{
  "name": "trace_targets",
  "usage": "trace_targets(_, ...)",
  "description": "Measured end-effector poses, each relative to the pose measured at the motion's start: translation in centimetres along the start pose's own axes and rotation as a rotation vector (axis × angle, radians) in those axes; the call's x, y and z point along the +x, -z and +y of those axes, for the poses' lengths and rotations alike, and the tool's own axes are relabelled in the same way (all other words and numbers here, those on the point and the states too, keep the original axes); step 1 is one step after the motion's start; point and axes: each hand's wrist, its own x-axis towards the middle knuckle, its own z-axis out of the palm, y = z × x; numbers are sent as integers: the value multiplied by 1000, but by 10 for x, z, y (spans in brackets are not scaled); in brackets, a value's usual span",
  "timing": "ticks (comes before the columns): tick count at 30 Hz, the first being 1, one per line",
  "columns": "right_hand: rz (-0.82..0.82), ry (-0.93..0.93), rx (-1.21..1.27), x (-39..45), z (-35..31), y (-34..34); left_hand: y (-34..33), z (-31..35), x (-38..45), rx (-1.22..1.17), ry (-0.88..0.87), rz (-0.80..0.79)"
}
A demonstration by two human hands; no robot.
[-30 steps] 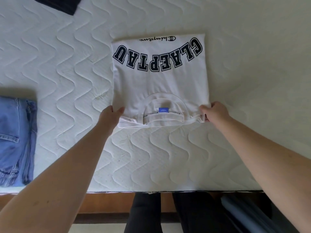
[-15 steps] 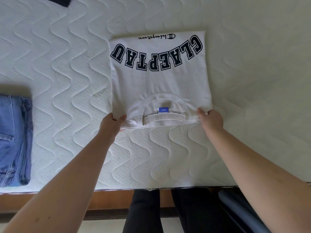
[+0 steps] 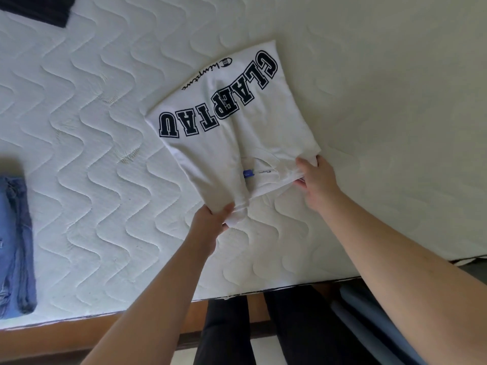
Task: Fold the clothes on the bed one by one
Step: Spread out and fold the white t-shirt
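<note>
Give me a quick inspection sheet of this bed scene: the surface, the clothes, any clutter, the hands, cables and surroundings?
Surface: white quilted mattress with a wavy stitch pattern.
Job's things: white T-shirt, folded, dark block lettering facing up, lying askew with its near edge lifted; folded blue jeans at the left edge; dark garment at the far left corner, mostly out of frame.
Clutter: nothing seen.
Hands: left hand grips the shirt's near left corner; right hand grips the near right corner by the collar.
Cables: nothing seen.
Surroundings: wooden bed frame along the near edge; the person's dark trousers below it.
</note>
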Motion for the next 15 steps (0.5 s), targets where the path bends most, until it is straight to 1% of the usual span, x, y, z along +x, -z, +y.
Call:
trace_targets(3,31,101,-70,7,-17,18,-26,-4,-15,-121,47,-89)
trace_targets(6,145,245,-238,22,-42,44,-58,-13,-32,-198,91,-145)
trace_targets(10,290,391,-436,50,-80,80,-102,-38,-51,-198,186,-58)
trace_targets(15,331,465,-541,83,-104,110,-158,-58,-62,-241,248,-9)
